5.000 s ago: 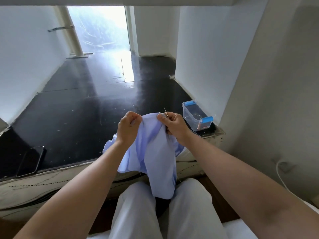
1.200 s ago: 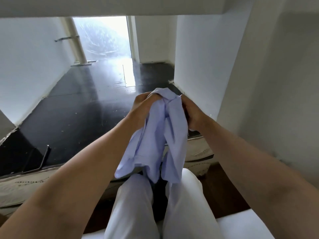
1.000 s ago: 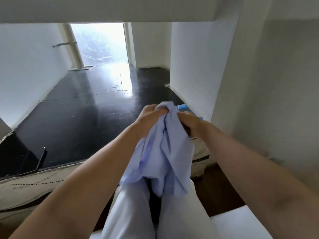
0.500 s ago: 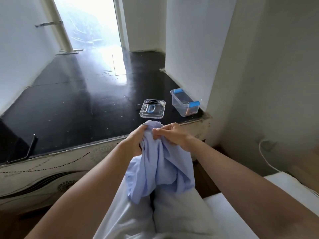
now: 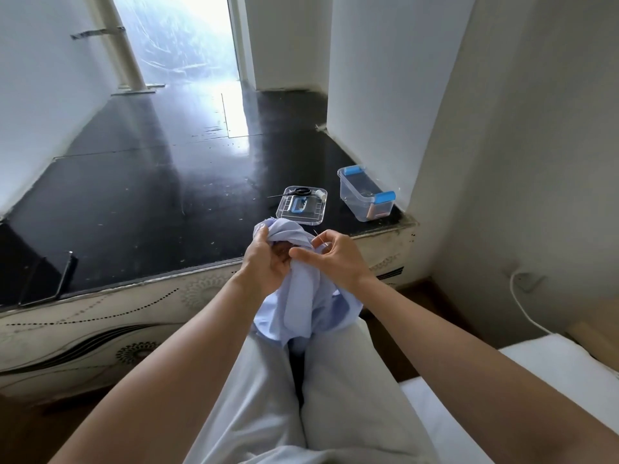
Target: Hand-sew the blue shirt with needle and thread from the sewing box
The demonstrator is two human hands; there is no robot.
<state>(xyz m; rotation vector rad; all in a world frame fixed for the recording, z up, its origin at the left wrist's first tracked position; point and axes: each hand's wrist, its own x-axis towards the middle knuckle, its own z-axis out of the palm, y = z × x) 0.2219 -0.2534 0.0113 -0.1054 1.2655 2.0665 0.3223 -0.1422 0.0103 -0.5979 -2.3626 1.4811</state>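
Person in pale trousers, arms uncovered

The trousers point(image 5: 348, 403) are a very light grey-white, plain and loose. Soft creases run along both legs, and a narrow dark gap lies between them down the middle of the view. The cloth looks thin and matte, bunching slightly at the near edge. The left forearm point(image 5: 187, 346) and right forearm point(image 5: 452, 336) are bare of any sleeve from the near corners of the view out to the wrists. The left grip point(image 5: 264, 262) and right grip point(image 5: 338, 259) are bare hands.
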